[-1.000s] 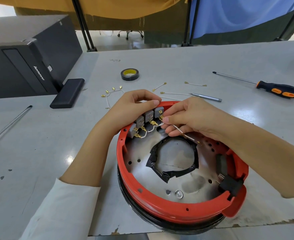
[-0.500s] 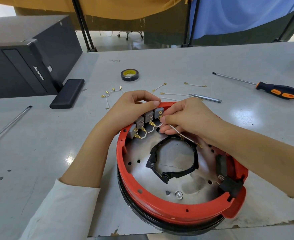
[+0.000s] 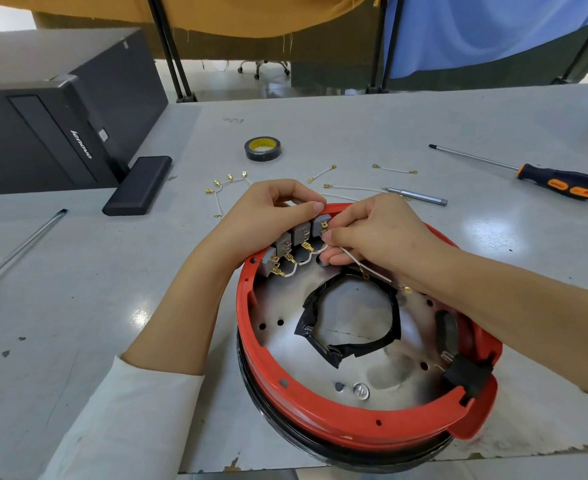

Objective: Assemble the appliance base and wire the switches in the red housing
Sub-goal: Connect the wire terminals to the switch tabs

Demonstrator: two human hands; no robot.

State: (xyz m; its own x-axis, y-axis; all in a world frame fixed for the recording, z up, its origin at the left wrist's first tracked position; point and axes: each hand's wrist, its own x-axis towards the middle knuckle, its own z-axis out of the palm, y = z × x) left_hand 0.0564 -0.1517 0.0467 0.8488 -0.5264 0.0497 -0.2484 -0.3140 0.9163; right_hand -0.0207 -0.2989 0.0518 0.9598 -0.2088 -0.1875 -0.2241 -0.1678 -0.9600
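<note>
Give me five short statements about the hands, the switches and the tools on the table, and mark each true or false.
1. The right hand pinches a white wire at the end switch in the row. True.
2. The left hand grips the orange-handled screwdriver. False: it holds the red housing rim by the switches; the screwdriver lies untouched on the table.
3. The tape roll sits inside the housing. False: it lies on the table beyond it.
4. Spare wires with brass terminals lie on the table. True.
5. The housing is blue. False: red.
</note>
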